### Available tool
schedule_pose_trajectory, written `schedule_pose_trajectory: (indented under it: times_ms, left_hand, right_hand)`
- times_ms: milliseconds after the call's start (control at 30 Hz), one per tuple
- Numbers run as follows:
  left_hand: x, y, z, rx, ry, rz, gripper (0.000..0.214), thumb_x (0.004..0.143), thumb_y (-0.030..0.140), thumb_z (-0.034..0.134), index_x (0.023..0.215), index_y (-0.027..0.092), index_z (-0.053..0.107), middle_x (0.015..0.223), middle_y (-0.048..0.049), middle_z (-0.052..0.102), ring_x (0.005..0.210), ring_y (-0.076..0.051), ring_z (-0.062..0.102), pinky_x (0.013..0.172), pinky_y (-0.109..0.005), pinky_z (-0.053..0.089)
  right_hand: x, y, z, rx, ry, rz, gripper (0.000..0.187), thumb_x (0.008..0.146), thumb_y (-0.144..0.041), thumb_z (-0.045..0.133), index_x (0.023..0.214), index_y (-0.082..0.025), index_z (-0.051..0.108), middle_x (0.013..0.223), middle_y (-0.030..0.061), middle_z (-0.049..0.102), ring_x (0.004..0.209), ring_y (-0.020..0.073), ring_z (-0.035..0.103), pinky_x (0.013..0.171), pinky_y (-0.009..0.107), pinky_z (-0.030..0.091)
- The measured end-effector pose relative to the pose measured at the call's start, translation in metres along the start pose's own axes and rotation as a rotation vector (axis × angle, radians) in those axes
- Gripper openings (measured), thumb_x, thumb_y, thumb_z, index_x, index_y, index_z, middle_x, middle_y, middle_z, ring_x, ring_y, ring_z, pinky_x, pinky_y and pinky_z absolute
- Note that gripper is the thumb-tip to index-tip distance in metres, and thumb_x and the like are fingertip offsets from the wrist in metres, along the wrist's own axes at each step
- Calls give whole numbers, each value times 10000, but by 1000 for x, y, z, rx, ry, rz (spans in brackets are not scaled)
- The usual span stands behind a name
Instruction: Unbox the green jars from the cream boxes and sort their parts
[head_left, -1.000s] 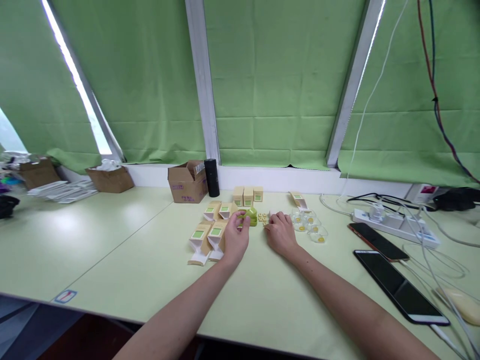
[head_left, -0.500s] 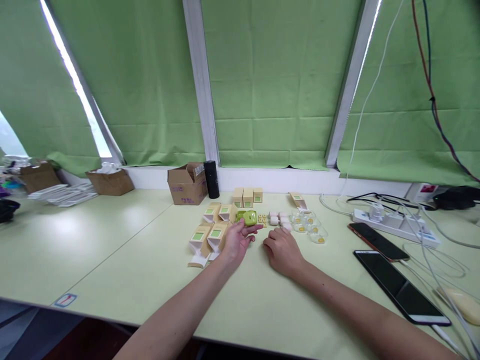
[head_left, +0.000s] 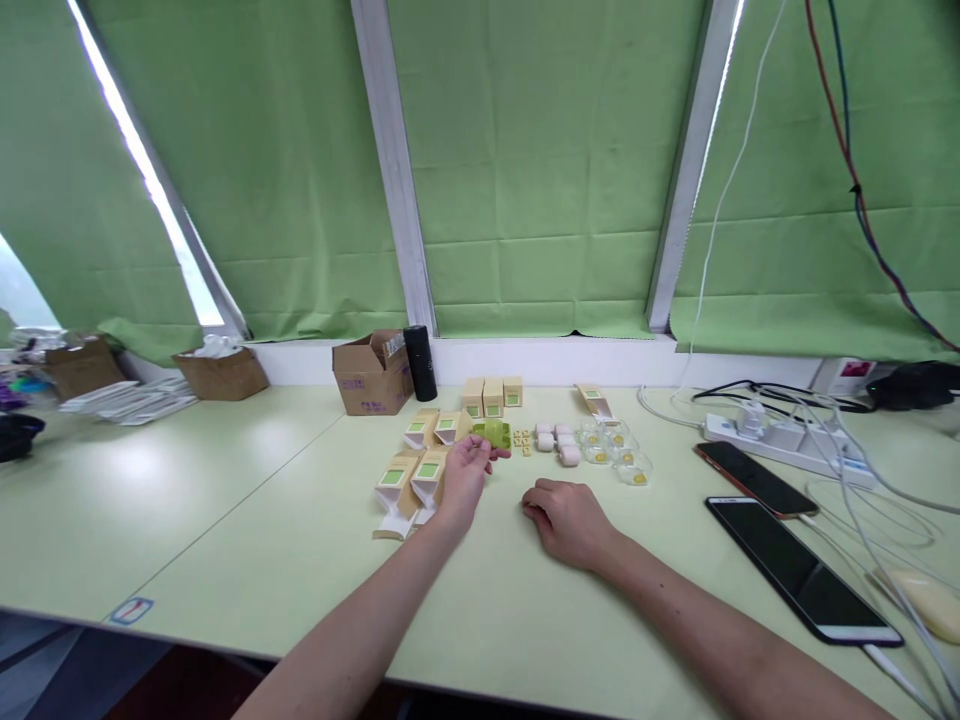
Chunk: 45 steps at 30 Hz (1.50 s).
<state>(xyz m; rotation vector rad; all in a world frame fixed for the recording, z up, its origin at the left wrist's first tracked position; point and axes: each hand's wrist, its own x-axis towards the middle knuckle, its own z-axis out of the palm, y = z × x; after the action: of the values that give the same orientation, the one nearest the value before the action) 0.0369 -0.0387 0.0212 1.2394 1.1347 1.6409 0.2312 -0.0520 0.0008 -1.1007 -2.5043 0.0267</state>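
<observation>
My left hand (head_left: 466, 480) reaches over the table with its fingers closed at the near edge of a green plastic case (head_left: 493, 434); the fingers hide part of it. My right hand (head_left: 568, 520) rests on the table, fingers curled inward, and its palm side is hidden. Small yellow pieces (head_left: 522, 442) lie right of the green case. Farther right are several pale pink rounded cases (head_left: 570, 455) and clear plastic cups with yellow centres (head_left: 634, 468). Open cardboard boxes with green labels (head_left: 395, 478) lie left of my left hand.
Small upright boxes (head_left: 493, 397) stand behind. A carton (head_left: 373, 378) and a black cylinder (head_left: 421, 363) are near the wall. At right lie two phones (head_left: 802, 570), a power strip (head_left: 787, 448) and loose cables. An open carton flap piece (head_left: 594, 401) lies behind the cups.
The fingers of my left hand have closed, and the glossy rounded green face seen earlier now looks flatter. My right hand has drawn slightly toward me, uncovering more of the pink cases.
</observation>
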Motion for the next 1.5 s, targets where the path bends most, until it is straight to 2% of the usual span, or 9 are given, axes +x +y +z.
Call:
schedule_pose_trajectory:
  times_ms: [133, 200, 267, 367, 500, 600, 700, 967, 1500]
  left_hand:
    - [-3, 3, -6, 574, 61, 344, 120, 923, 288, 614, 896, 221, 710, 904, -69, 741, 925, -250, 647, 841, -396, 487]
    - [-5, 4, -9, 771, 45, 472, 149, 923, 237, 612, 925, 242, 761, 934, -73, 753, 993, -276, 603, 894, -439, 480]
    - [-6, 4, -10, 907, -7, 549, 188, 917, 194, 609, 898, 256, 785, 887, -76, 762, 990, -295, 569, 886, -459, 472]
    - [-5, 1, -12, 1045, -66, 590, 236, 890, 160, 617, 774, 277, 786, 754, -92, 732, 938, -313, 542, 842, -469, 451]
    - [-3, 0, -11, 1223, -132, 538, 275, 866, 160, 609, 669, 278, 761, 688, -119, 689, 963, -331, 516, 853, -483, 419]
    - [-3, 3, -10, 1423, -160, 415, 315, 872, 121, 547, 699, 260, 769, 784, -126, 725, 1024, -336, 494, 843, -474, 383]
    - [-4, 6, -8, 1521, -199, 360, 327, 867, 95, 520, 770, 259, 786, 859, -121, 738, 1071, -333, 480, 851, -469, 357]
    - [-4, 7, -5, 1591, -251, 322, 330, 822, 48, 516, 799, 227, 793, 881, -139, 740, 1084, -341, 499, 865, -473, 350]
    - [-4, 8, -3, 1579, -244, 290, 330, 825, 22, 496, 811, 193, 778, 887, -160, 739, 1109, -353, 501, 877, -473, 344]
  right_hand:
    - [-1, 0, 0, -4, 3, 5, 182, 954, -176, 561, 977, -251, 725, 905, 16, 737, 778, 166, 670, 622, 279, 310]
    - [-1, 1, 0, -3, 3, 1, 187, 954, -177, 559, 990, -253, 726, 909, 16, 740, 779, 168, 673, 620, 281, 308]
    - [-1, 1, 0, 0, 1, 0, 195, 956, -177, 553, 995, -254, 728, 912, 17, 742, 781, 170, 675, 618, 284, 305]
    - [-1, 0, -1, 0, -10, 10, 199, 956, -174, 547, 984, -249, 729, 910, 20, 743, 785, 171, 676, 620, 285, 304]
    - [1, -1, -3, -6, -50, 31, 216, 967, -182, 523, 1001, -251, 725, 933, 25, 742, 814, 173, 673, 639, 281, 319]
    - [2, -2, -6, -2, -91, 33, 238, 984, -211, 491, 1024, -248, 722, 961, 28, 742, 840, 178, 674, 651, 280, 327]
    - [2, -2, -8, 4, -108, 38, 260, 990, -227, 468, 1045, -247, 721, 980, 30, 740, 862, 186, 677, 661, 285, 335]
    - [2, -2, -8, 6, -129, 47, 275, 992, -232, 452, 1074, -250, 714, 1004, 39, 738, 896, 196, 675, 685, 291, 347]
    - [2, -3, -8, -4, -131, 53, 267, 992, -229, 465, 1084, -254, 714, 1009, 32, 744, 891, 191, 686, 674, 293, 345]
